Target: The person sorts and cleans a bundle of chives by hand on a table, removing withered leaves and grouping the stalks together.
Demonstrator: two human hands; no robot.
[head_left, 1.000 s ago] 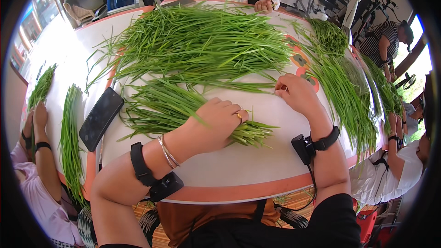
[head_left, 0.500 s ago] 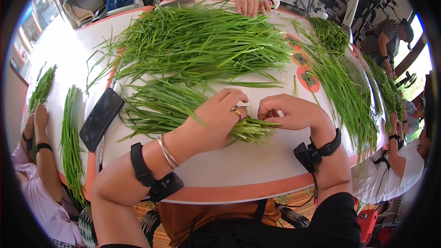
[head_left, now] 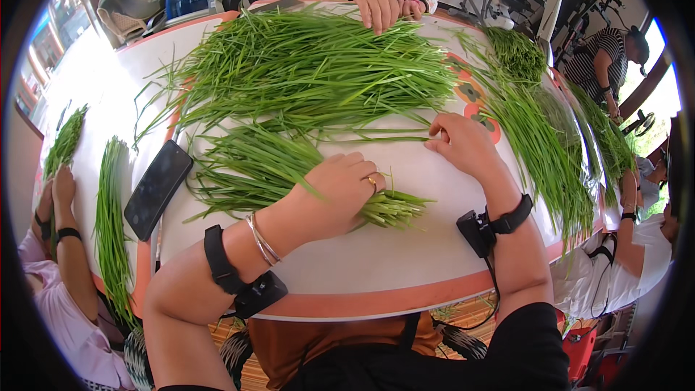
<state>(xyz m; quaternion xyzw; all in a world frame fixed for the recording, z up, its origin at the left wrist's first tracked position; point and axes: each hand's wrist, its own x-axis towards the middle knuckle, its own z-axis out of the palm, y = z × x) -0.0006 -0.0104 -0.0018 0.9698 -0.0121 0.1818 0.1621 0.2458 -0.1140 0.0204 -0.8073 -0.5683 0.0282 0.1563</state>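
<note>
- The left hand [head_left: 340, 188], at the centre of the frame, is curled round a bundle of green stalks [head_left: 250, 159]; its fingers are wrapped over the stalks near their pale cut ends, which stick out to the right of the fist; the leafy ends fan out toward the left.
- The right hand [head_left: 463, 146], right of centre, is just beside a few loose stalks [head_left: 391, 137] that stretch across the white tabletop; thumb and forefinger are bent toward each other at the tips of these stalks; the gap is too small to see, so I cannot tell whether they pinch one.
- Above the bundle, a large green pile [head_left: 311, 72] fills the upper middle of the frame; a co-worker's hand [head_left: 376, 3] reaches down to its top edge.
- At the left, a dark phone [head_left: 158, 190] lies slantwise on the table [head_left: 384, 268]; just beside it lies a narrow green bunch [head_left: 112, 224], which runs down to the orange border.
- At the right, a long green heap [head_left: 539, 152] slopes from the upper right toward the table's edge; it lies apart from the right hand.
</note>
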